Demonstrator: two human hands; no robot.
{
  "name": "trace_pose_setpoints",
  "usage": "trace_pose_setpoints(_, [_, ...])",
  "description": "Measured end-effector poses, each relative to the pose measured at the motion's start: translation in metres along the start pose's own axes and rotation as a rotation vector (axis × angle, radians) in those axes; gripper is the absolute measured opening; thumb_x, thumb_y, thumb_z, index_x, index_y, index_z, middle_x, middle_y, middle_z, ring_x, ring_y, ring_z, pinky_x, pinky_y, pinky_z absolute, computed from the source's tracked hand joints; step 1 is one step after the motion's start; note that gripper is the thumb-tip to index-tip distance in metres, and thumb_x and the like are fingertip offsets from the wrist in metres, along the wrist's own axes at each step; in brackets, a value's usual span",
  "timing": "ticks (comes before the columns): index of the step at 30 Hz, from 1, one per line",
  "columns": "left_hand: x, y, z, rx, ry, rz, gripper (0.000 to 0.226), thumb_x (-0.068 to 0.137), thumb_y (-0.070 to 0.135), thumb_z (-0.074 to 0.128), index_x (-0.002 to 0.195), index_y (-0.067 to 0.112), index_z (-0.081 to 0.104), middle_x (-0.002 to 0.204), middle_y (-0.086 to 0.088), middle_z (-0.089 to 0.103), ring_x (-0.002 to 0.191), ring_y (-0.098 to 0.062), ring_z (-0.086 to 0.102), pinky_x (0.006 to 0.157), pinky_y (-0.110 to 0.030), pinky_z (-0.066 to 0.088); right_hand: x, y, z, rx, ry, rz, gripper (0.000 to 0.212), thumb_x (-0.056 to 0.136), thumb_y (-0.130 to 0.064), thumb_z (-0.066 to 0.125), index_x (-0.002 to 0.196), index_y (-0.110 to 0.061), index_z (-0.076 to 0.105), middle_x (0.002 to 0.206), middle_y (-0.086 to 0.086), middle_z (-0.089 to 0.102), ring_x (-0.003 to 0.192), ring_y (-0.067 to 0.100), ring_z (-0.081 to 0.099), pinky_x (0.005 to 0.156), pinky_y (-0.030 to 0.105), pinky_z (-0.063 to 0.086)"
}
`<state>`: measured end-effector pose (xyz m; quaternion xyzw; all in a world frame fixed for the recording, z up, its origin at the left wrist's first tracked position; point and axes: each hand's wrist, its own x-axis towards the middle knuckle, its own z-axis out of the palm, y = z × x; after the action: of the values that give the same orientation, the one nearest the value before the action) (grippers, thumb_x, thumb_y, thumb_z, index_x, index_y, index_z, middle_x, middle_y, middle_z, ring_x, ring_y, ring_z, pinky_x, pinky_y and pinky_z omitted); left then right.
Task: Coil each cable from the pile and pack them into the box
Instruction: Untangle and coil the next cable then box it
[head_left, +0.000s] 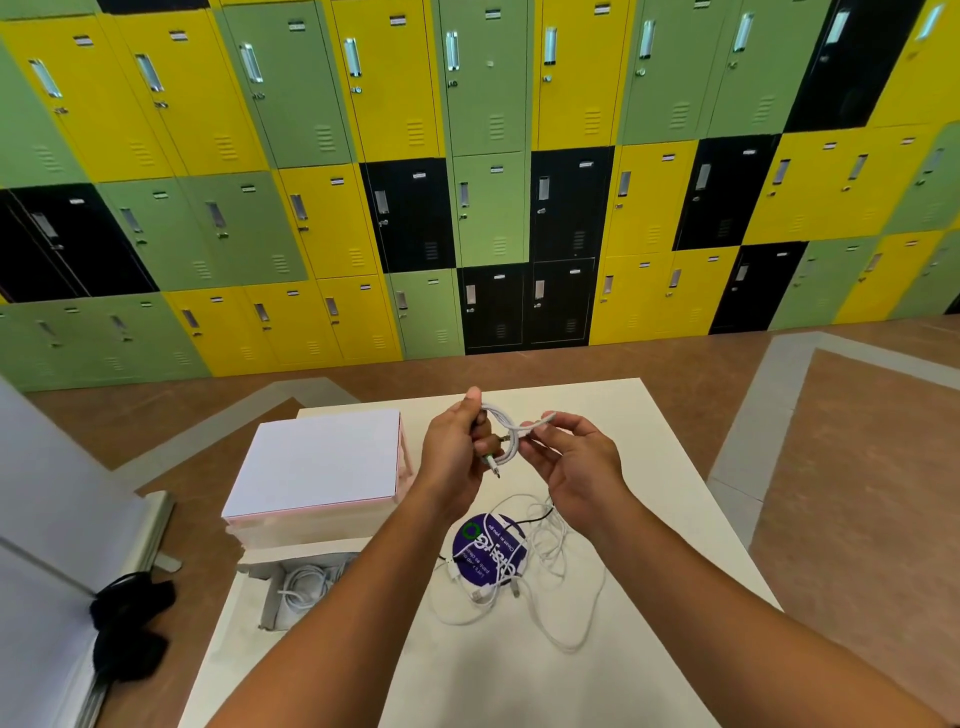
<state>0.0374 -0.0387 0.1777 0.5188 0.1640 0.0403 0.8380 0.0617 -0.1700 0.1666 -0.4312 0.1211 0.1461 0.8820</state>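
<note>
Above the table (660, 431) both hands hold one white cable (511, 427), partly looped. The left hand (454, 452) curls its fingers round the loops, with a plug end poking out below; the fingers hide how many loops there are. The right hand (574, 467) pinches a strand between thumb and fingertips. The pile (550, 582) of loose white cables lies nearer the body, over a purple disc (485, 551) whose print is unreadable. The box (267, 605) sits to the left, partly covered by the left forearm, with a coil (306, 590) inside
</note>
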Motion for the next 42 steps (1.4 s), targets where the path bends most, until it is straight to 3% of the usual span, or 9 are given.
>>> trace_pose_setpoints(4, [0.001, 0.001, -0.001, 0.095, -0.028, -0.005, 0.042, 0.106, 0.028, 0.046, 0.066, 0.016, 0.040, 0.058, 0.003, 0.030, 0.046, -0.007, 0.024, 0.042, -0.019, 0.029, -0.001, 0.002, -0.001, -0.043, -0.061, 0.031, 0.016, 0.088, 0.013, 0.062, 0.091, -0.002, 0.059, 0.079, 0.012, 0.072, 0.075, 0.029, 0.072, 0.063, 0.029, 0.061])
trace_pose_setpoints(10, [0.003, 0.004, -0.002, 0.082, -0.002, 0.040, 0.039, 0.106, 0.029, 0.046, 0.069, 0.016, 0.040, 0.058, 0.004, 0.029, 0.046, -0.006, 0.025, 0.045, -0.018, 0.028, 0.001, 0.007, -0.009, -0.252, -0.153, 0.077, 0.017, 0.088, 0.010, 0.064, 0.082, -0.006, 0.060, 0.083, 0.017, 0.069, 0.068, 0.026, 0.070, 0.060, 0.030, 0.057])
trace_pose_setpoints(13, [0.004, 0.004, -0.003, 0.104, -0.026, 0.034, 0.040, 0.106, 0.028, 0.046, 0.068, 0.016, 0.040, 0.058, 0.003, 0.029, 0.046, -0.006, 0.026, 0.044, -0.018, 0.029, 0.000, 0.010, -0.009, -0.199, -0.154, 0.046, 0.018, 0.088, 0.011, 0.062, 0.081, -0.005, 0.060, 0.082, 0.015, 0.069, 0.069, 0.024, 0.068, 0.062, 0.029, 0.057])
trace_pose_setpoints(19, [0.000, -0.008, -0.005, 0.152, -0.071, 0.006, 0.040, 0.104, 0.029, 0.049, 0.068, 0.014, 0.045, 0.057, 0.001, 0.034, 0.048, -0.009, 0.031, 0.048, -0.021, 0.034, 0.001, 0.000, -0.001, -0.267, -0.243, -0.085, 0.011, 0.090, 0.009, 0.062, 0.090, -0.003, 0.061, 0.079, 0.011, 0.070, 0.071, 0.022, 0.068, 0.063, 0.030, 0.057])
trace_pose_setpoints(26, [0.004, -0.017, -0.004, 0.091, 0.010, 0.092, 0.041, 0.105, 0.030, 0.047, 0.067, 0.016, 0.044, 0.058, 0.001, 0.032, 0.049, -0.010, 0.029, 0.050, -0.025, 0.033, 0.002, 0.001, -0.008, -0.385, -0.277, 0.001, 0.010, 0.094, 0.004, 0.058, 0.093, -0.005, 0.063, 0.090, 0.014, 0.071, 0.079, 0.025, 0.069, 0.068, 0.034, 0.056])
trace_pose_setpoints(33, [0.000, -0.022, -0.004, 0.114, 0.052, 0.113, 0.040, 0.106, 0.032, 0.046, 0.069, 0.016, 0.044, 0.058, 0.000, 0.032, 0.048, -0.011, 0.030, 0.053, -0.029, 0.033, -0.001, -0.004, -0.011, -0.456, -0.286, 0.033, 0.018, 0.091, 0.010, 0.051, 0.086, -0.003, 0.064, 0.085, 0.020, 0.067, 0.076, 0.029, 0.064, 0.069, 0.038, 0.056])
trace_pose_setpoints(38, [0.001, -0.022, -0.002, 0.029, 0.063, 0.079, 0.040, 0.106, 0.030, 0.046, 0.069, 0.015, 0.044, 0.055, 0.004, 0.032, 0.049, -0.009, 0.028, 0.049, -0.025, 0.028, -0.003, 0.005, -0.014, -0.418, -0.276, 0.035, 0.007, 0.095, -0.001, 0.057, 0.093, -0.001, 0.063, 0.086, 0.018, 0.068, 0.075, 0.028, 0.064, 0.066, 0.037, 0.056])
trace_pose_setpoints(42, [0.005, -0.019, -0.009, -0.044, -0.012, 0.006, 0.041, 0.106, 0.032, 0.045, 0.069, 0.016, 0.041, 0.059, 0.002, 0.027, 0.048, -0.010, 0.029, 0.051, -0.026, 0.032, -0.002, 0.006, -0.017, -0.427, -0.296, 0.087, 0.017, 0.098, -0.009, 0.056, 0.104, 0.002, 0.067, 0.089, 0.015, 0.067, 0.078, 0.026, 0.062, 0.064, 0.035, 0.053])
